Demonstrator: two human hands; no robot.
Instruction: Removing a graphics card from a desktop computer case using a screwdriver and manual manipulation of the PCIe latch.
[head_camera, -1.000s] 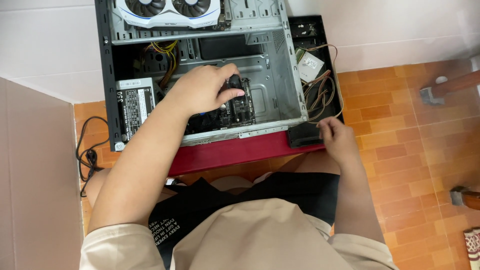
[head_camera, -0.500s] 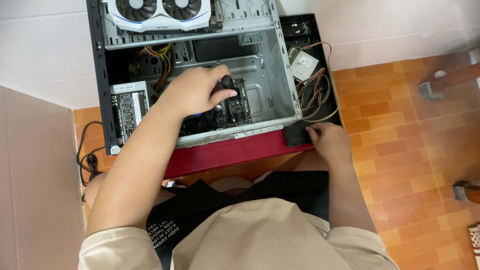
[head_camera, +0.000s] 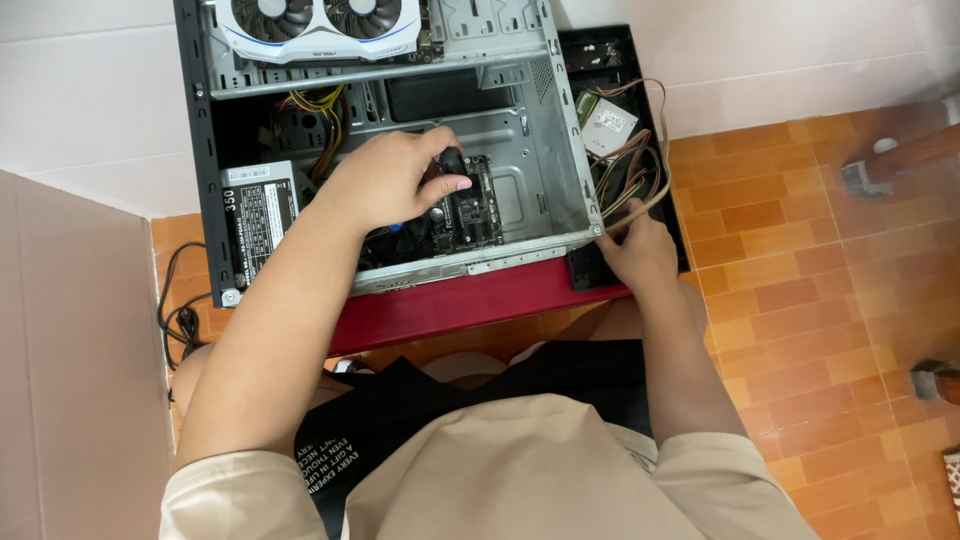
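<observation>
Head view: an open grey computer case (head_camera: 560, 150) is seen lying on its side on a dark red board (head_camera: 470, 305), above an orange tiled floor (head_camera: 800, 250). The left hand (head_camera: 390, 180) is reached into the case from seven o'clock and is curled over a small black part (head_camera: 452, 162), which is pinched between thumb and fingertips; the part itself is mostly hidden, so its kind cannot be told. That part is held just over the circuit board (head_camera: 470, 205) on the case floor, near the middle of the case. The right hand (head_camera: 635, 255) is placed at four o'clock from the left hand, at the case's lower right corner, its fingers loosely bent against the metal edge and a black side panel (head_camera: 620, 60); whether anything is gripped there cannot be told. A bundle of brown cables (head_camera: 630, 175) is looped just at twelve o'clock from the right hand, with a small flat drive (head_camera: 608, 122) above it. A power supply (head_camera: 255, 215) is seen at nine o'clock from the left hand, with yellow wires (head_camera: 318, 105) above it. A white graphics card with two fans (head_camera: 315, 22) is laid across the case's top edge at twelve o'clock. A black cord (head_camera: 180, 320) is coiled on the floor at eight o'clock.
</observation>
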